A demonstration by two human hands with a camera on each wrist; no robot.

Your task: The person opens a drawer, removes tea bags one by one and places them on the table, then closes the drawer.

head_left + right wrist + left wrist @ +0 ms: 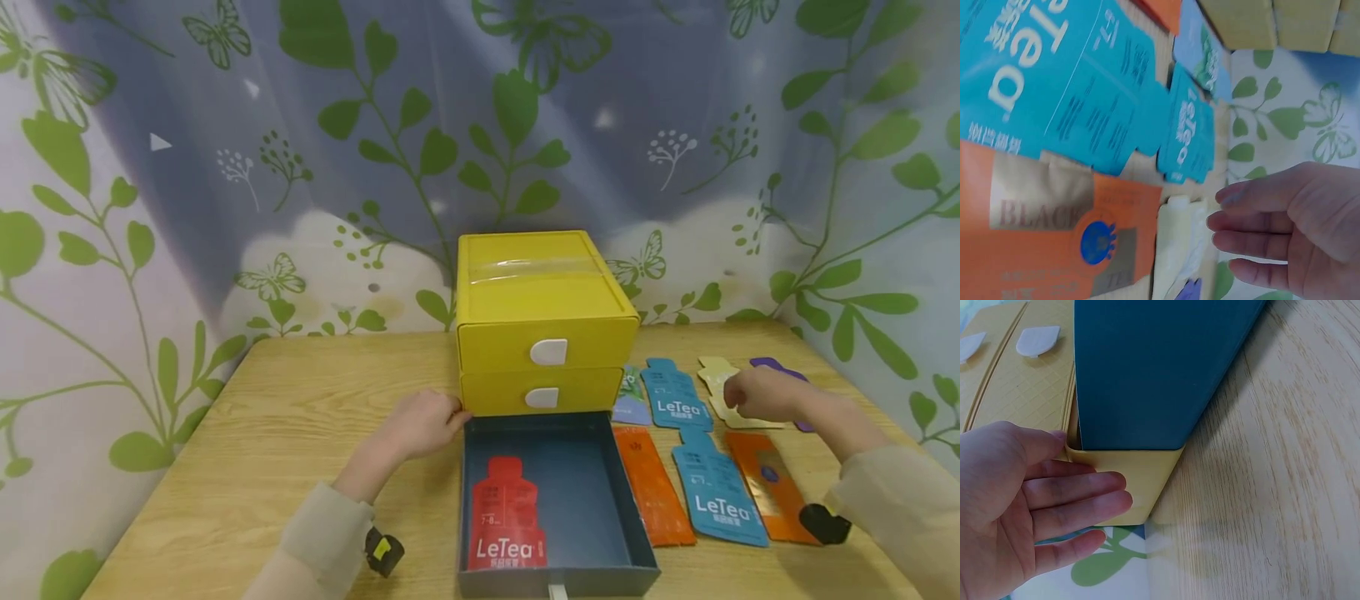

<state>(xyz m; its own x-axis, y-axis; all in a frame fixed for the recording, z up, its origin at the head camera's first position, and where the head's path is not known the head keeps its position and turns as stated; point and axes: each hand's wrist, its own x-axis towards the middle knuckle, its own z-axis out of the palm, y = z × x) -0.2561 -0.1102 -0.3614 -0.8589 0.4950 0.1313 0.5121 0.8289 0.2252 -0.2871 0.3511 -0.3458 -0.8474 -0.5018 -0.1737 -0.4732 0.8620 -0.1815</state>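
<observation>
My left hand (423, 423) touches the lower left front corner of a yellow drawer cabinet (543, 300). In the left wrist view its thumb lies at the front edge and the other fingers, loosely bent, lie along the side. The bottom drawer, dark blue (585, 492), is pulled out and holds a red LeTea pouch (506, 512) lying flat. At the right, my right hand (772, 396) hovers by a cream pouch (1172, 244). Its fingers are slightly bent with nothing between them in the right wrist view. A purple pouch (780, 365) lies partly hidden behind that hand.
Two blue LeTea pouches (720, 492), two orange packets (652, 487) and a green-and-lilac packet (632, 400) lie right of the drawer. Two upper drawers with white tabs (549, 352) are closed. A leaf-patterned curtain (337, 167) hangs behind the wooden table (300, 400).
</observation>
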